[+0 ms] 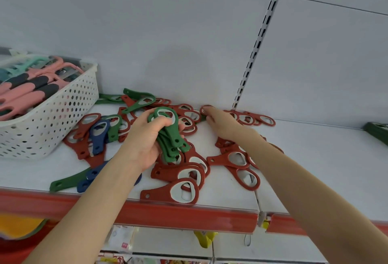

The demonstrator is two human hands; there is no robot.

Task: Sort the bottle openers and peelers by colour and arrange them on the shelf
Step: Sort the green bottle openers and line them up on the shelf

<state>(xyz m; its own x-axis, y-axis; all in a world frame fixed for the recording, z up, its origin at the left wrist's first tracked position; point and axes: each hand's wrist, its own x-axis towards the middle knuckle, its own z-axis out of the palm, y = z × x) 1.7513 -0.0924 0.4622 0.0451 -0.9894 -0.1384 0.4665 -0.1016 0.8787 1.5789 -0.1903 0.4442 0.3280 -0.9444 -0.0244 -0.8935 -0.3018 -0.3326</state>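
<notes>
A stack of green bottle openers (168, 135) sat in the left hand (147, 138), fingers curled round the ring ends, handles hanging down toward the palm; at least four handle ends showed. The right hand (222, 123) reached to the back of the shelf, fingertips on a red opener (206, 109) against the wall; whether it pinched the opener or only touched it could not be told.

Below and between both hands red openers (174, 192) lay scattered and overlapping, too tangled for an exact count, well over a dozen. Four loose green openers (138, 104) showed to the left, and three blue openers (99, 135), two partly under the left forearm.

All lay on a white shelf (315, 169) with a red front strip (189, 215). At the left stood one white perforated basket (63, 121) holding pink and mint peelers (31, 87). Behind rose a pale back panel (168, 33) with one slotted upright (256, 49).
</notes>
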